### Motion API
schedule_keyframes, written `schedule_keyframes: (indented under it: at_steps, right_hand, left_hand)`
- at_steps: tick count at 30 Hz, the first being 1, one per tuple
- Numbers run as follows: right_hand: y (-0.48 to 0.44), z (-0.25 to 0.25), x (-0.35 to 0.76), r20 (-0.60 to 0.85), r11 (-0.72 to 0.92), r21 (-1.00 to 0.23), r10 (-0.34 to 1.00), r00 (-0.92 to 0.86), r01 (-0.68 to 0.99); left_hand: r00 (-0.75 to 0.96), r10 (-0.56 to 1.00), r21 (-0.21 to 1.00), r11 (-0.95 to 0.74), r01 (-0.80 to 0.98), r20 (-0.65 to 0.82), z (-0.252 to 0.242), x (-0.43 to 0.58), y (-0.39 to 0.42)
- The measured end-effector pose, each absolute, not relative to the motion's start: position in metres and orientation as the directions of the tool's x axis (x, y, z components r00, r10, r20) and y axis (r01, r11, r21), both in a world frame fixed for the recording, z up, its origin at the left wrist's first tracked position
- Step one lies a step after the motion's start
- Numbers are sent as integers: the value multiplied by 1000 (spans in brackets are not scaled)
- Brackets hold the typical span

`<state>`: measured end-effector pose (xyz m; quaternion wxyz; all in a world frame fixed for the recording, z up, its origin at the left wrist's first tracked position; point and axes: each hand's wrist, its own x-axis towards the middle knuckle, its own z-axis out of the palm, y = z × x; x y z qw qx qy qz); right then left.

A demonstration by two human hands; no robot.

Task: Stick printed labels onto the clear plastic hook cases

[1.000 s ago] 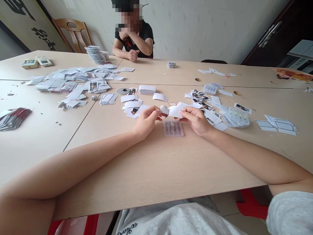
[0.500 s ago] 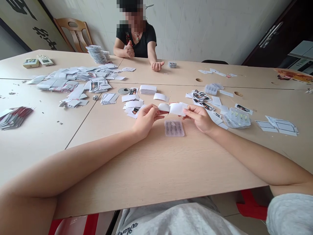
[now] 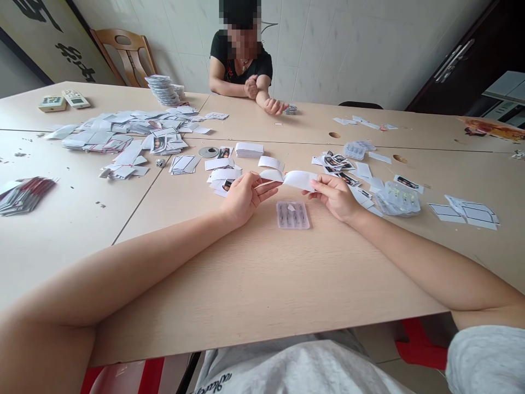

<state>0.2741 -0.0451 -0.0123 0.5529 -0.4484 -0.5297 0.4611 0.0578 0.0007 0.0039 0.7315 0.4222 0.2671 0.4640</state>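
Observation:
Between both hands a white paper card is held up above the table, bent at a crease near its middle. My left hand pinches its left end, with the other fingers stretched out below. At the opposite end, my right hand grips the card between thumb and fingers. Just below it, a small clear plastic case lies flat on the table, with slim dark items in its compartments and a small white scrap on top. Loose white cards lie beyond my left hand.
A stack of white cards and a tape roll lie ahead. Clear cases and printed cards are on the right. A big card pile covers the far left. Opposite sits a person, arms on the table.
The card's two halves have tilted and bowed slightly while both hands keep hold. Across the table, the person has shifted right and brought one hand to the other forearm.

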Motion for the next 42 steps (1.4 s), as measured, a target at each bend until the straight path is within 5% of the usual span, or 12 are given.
schedule_keyframes:
  at_steps: [8,14,24,29,34,39,42]
  right_hand:
    - [-41,-16,278,146,157,-979,986,84,-134]
    - [-29,-12,281,5,131,-889,961,276,-438]
    - [-31,-5,276,-211,-10,-803,940,269,-595]
    - [-56,6,256,-162,-227,-895,967,-194,-383]
    - [-70,12,249,-96,-193,-965,891,-444,-179]
    - [-71,4,251,91,136,-984,941,-325,119]
    - [-70,-5,252,423,477,-734,878,-225,484]
  left_hand:
    - [380,924,839,236,-491,-38,-1,56,7]
    - [393,920,865,202,-460,-6,1,56,6]
    - [415,891,948,-49,-315,184,-2,57,-4]
    - [439,816,926,-338,-165,376,-1,56,-21]
    - [560,721,855,-517,41,409,1,47,-30]
    - [577,719,882,-472,-4,387,6,44,-27]
    - [477,792,898,-439,12,381,6,47,-24]
